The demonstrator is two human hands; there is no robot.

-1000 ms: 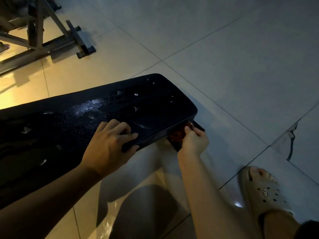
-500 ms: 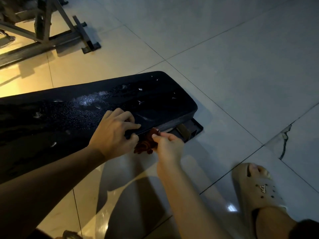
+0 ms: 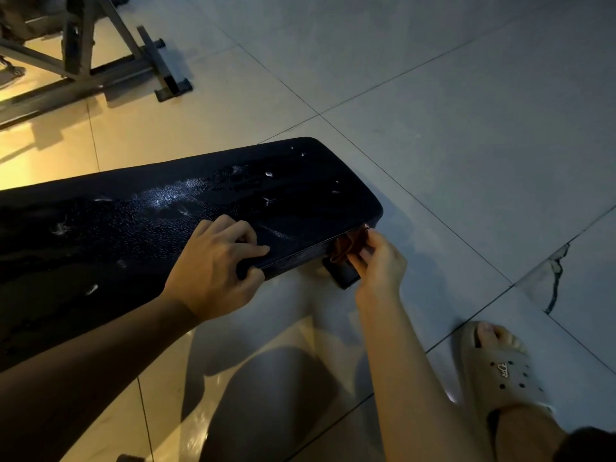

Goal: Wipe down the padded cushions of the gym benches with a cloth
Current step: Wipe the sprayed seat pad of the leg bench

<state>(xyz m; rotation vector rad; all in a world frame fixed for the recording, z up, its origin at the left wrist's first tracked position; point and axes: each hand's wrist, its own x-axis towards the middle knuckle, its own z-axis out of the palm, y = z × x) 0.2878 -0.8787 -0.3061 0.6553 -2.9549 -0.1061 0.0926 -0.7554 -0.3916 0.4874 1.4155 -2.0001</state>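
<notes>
Head view: left hand (image 3: 216, 265) grips the near edge of the black bench cushion (image 3: 206, 208), fingers curled over it; right hand (image 3: 380, 261) pinches a reddish cloth (image 3: 346, 245) against its end corner

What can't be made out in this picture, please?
In the head view:
The cloth is mostly hidden by the right hand pinching it; its size is unclear.
The left end of the cushion is cut off by the picture edge.
Under the bench only one dark foot shows; the cushion hides the rest.
The white flecks on the cushion are too small to identify.
</notes>
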